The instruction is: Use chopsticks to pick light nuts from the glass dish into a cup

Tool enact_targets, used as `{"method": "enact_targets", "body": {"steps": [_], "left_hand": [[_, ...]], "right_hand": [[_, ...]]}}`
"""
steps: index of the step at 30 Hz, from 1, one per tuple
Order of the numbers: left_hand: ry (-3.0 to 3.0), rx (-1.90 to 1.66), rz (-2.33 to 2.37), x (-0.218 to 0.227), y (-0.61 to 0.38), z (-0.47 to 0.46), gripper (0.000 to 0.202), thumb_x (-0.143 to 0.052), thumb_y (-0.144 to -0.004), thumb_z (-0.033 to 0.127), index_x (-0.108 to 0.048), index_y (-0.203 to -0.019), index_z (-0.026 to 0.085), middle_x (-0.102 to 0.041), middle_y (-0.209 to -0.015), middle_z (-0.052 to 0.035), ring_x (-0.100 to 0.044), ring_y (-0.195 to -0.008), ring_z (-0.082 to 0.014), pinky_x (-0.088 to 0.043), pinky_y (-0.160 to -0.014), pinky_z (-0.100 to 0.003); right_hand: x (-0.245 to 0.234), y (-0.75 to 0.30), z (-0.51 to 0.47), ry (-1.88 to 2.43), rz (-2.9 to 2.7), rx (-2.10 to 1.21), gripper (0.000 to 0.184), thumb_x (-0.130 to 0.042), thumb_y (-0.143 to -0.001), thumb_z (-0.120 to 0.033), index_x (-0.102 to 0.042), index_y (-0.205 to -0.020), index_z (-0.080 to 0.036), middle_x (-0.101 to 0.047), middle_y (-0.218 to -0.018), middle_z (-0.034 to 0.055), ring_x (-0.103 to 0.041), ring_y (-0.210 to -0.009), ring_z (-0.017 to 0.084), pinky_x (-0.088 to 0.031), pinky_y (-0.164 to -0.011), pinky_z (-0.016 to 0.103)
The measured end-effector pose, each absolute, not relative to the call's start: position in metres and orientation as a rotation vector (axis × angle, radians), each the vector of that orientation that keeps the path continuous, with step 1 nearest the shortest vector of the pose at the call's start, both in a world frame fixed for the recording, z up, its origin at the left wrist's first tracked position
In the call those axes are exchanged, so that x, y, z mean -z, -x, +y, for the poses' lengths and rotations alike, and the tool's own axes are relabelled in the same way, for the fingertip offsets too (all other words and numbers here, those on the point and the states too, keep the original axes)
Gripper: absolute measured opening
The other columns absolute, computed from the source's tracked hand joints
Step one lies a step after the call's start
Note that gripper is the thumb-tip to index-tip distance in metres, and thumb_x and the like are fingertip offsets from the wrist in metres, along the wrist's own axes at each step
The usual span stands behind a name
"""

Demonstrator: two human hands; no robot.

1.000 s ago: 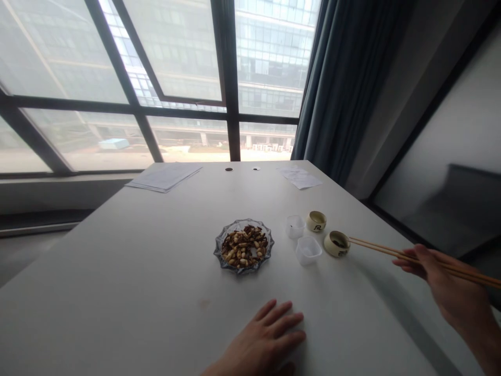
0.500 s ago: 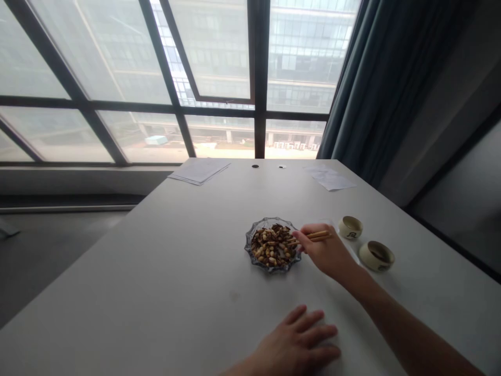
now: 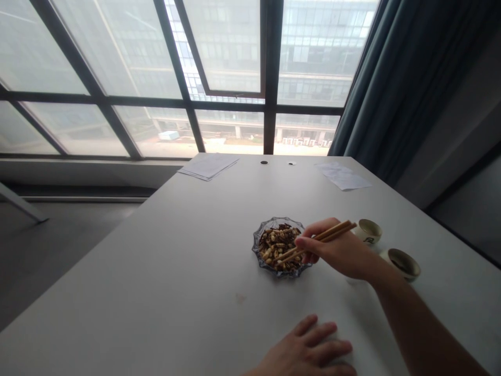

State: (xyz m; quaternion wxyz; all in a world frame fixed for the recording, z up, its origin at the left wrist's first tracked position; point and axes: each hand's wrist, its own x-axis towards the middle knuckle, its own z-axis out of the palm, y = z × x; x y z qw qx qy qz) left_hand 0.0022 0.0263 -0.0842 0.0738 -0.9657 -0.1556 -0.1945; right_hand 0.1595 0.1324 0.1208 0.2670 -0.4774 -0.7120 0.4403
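My right hand [image 3: 340, 252] is closed round a pair of wooden chopsticks [image 3: 313, 242], whose tips reach into a scalloped glass dish [image 3: 258, 249] heaped with mixed nuts and seeds [image 3: 276, 244]. The dish stands in the middle of a white table [image 3: 176, 261]. My left hand [image 3: 307, 354] lies flat on the table near its front edge, fingers stretched out, holding nothing. Two small cream cups stand to the right of my right hand, one nearer the window [image 3: 369, 231] and one nearer me [image 3: 404, 262]. A white container peeks out under my right wrist, mostly hidden.
Papers [image 3: 209, 166] lie at the table's far left and another sheet [image 3: 343, 176] at the far right. Two small cable holes [image 3: 264, 162] sit near the far edge. Large windows run behind the table and a dark curtain [image 3: 387, 89] hangs at the right.
My right hand has swung left from the cups to the dish, and the chopstick tips now dip into the nuts. My view has shifted left. My left hand stays flat.
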Motion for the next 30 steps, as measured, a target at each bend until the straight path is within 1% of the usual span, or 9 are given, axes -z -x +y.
{"method": "enact_targets", "body": {"steps": [5, 7, 9, 12, 15, 18, 21, 25, 30], "left_hand": [[2.978, 0.539, -0.493, 0.083, -0.004, 0.026, 0.034, -0.042, -0.112, 0.037, -0.056, -0.143, 0.038, -0.041, -0.162, 0.0101, -0.032, -0.153, -0.0192, -0.027, -0.127, -0.04], [3.004, 0.529, -0.509, 0.082, -0.006, 0.027, 0.034, -0.044, -0.111, 0.038, -0.056, -0.142, 0.038, -0.043, -0.161, 0.0093, -0.035, -0.152, -0.0199, -0.028, -0.127, -0.039], [3.028, 0.524, -0.525, 0.083, -0.007, 0.028, 0.034, -0.044, -0.111, 0.037, -0.055, -0.143, 0.038, -0.044, -0.16, 0.0097, -0.036, -0.152, -0.0195, -0.029, -0.127, -0.039], [3.043, 0.535, -0.544, 0.085, -0.009, 0.029, 0.036, -0.039, -0.112, 0.037, -0.054, -0.145, 0.038, -0.043, -0.16, 0.0119, -0.036, -0.151, -0.0179, -0.026, -0.127, -0.037], [3.033, 0.558, -0.548, 0.09, -0.01, 0.03, 0.037, -0.037, -0.113, 0.039, -0.053, -0.146, 0.038, -0.041, -0.161, 0.013, -0.035, -0.151, -0.0172, -0.025, -0.128, -0.037], [3.025, 0.589, -0.564, 0.092, -0.011, 0.03, 0.037, -0.037, -0.113, 0.039, -0.053, -0.146, 0.038, -0.044, -0.159, 0.0134, -0.037, -0.15, -0.0164, -0.026, -0.128, -0.037], [3.041, 0.569, -0.567, 0.088, -0.013, 0.031, 0.036, -0.038, -0.112, 0.039, -0.054, -0.145, 0.038, -0.048, -0.156, 0.0139, -0.042, -0.147, -0.0155, -0.03, -0.126, -0.036], [3.078, 0.498, -0.584, 0.078, -0.016, 0.034, 0.036, -0.041, -0.111, 0.038, -0.056, -0.144, 0.039, -0.054, -0.152, 0.0116, -0.049, -0.143, -0.0156, -0.036, -0.123, -0.034], [3.126, 0.478, -0.583, 0.072, -0.015, 0.036, 0.037, -0.039, -0.112, 0.038, -0.056, -0.145, 0.038, -0.052, -0.153, 0.0116, -0.047, -0.145, -0.0166, -0.036, -0.123, -0.035]], "right_hand": [[-0.124, -0.171, 0.135, 1.376, -1.925, -0.947, 0.034, -0.067, -0.091, -0.043, -0.073, -0.07, -0.017, -0.072, -0.061, 0.0044, -0.069, -0.059, 0.019, -0.051, -0.055, 0.024], [-0.126, -0.173, 0.135, 1.35, -1.905, -0.974, 0.032, -0.067, -0.091, -0.044, -0.075, -0.074, -0.018, -0.073, -0.063, 0.0047, -0.07, -0.06, 0.019, -0.051, -0.055, 0.025], [-0.124, -0.17, 0.134, 1.275, -1.914, -1.099, 0.032, -0.067, -0.09, -0.044, -0.077, -0.078, -0.017, -0.075, -0.067, 0.0057, -0.07, -0.062, 0.019, -0.052, -0.056, 0.025], [-0.116, -0.161, 0.133, 1.172, -1.988, -1.228, 0.03, -0.067, -0.091, -0.041, -0.077, -0.078, -0.016, -0.075, -0.069, 0.0065, -0.069, -0.063, 0.019, -0.051, -0.056, 0.026], [-0.109, -0.16, 0.137, 1.238, -2.013, -1.081, 0.033, -0.065, -0.092, -0.04, -0.074, -0.072, -0.016, -0.072, -0.065, 0.0053, -0.067, -0.06, 0.018, -0.049, -0.056, 0.025], [-0.111, -0.171, 0.141, 1.323, -1.98, -0.962, 0.036, -0.065, -0.093, -0.043, -0.072, -0.069, -0.017, -0.07, -0.06, 0.0038, -0.067, -0.057, 0.018, -0.049, -0.055, 0.024], [-0.118, -0.182, 0.14, 1.327, -1.963, -0.989, 0.038, -0.065, -0.092, -0.047, -0.073, -0.071, -0.017, -0.07, -0.06, 0.0042, -0.067, -0.057, 0.018, -0.049, -0.053, 0.024], [-0.118, -0.178, 0.136, 1.234, -2.064, -1.18, 0.039, -0.065, -0.093, -0.048, -0.074, -0.073, -0.017, -0.072, -0.066, 0.0048, -0.067, -0.06, 0.018, -0.048, -0.054, 0.024], [-0.113, -0.173, 0.138, 1.217, -2.069, -0.982, 0.039, -0.062, -0.095, -0.044, -0.07, -0.067, -0.018, -0.069, -0.063, 0.0029, -0.063, -0.06, 0.017, -0.046, -0.055, 0.024]]}}
